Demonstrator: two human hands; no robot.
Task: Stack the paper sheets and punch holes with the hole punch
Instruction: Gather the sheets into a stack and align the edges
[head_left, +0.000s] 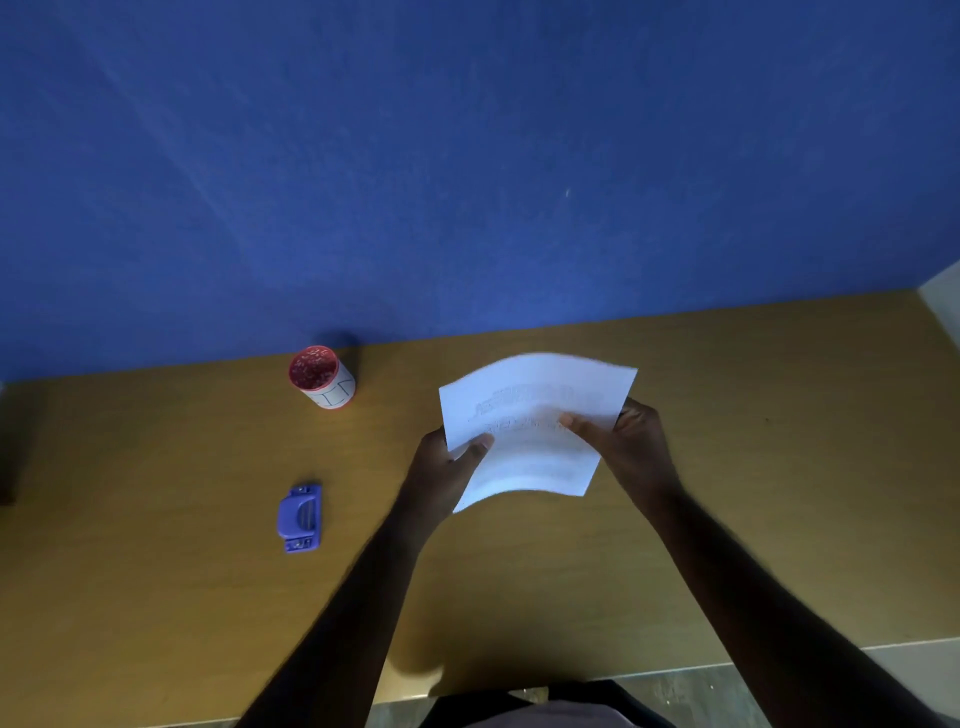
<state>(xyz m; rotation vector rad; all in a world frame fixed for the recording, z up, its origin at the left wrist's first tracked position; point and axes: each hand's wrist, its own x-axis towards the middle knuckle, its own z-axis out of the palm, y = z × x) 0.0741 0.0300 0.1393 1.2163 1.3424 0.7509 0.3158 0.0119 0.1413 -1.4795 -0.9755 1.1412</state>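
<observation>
Paper sheets (535, 431) held above desk (156, 597) centre, left hand (447, 467) and right hand (631, 441) pinching opposite edges. Light, floppy, bowing; likely slides. Hole punch (300, 518) at 9 o'clock.

1. The paper sheets (530, 426) are white with faint printed lines, held up off the tabletop (156, 597), bowed into a curve and blurred; how many there are cannot be told.
2. The hole punch (300, 518) is small and purple-blue, lying flat on the tabletop, well apart from the sheets, to their left and nearer the person.
</observation>
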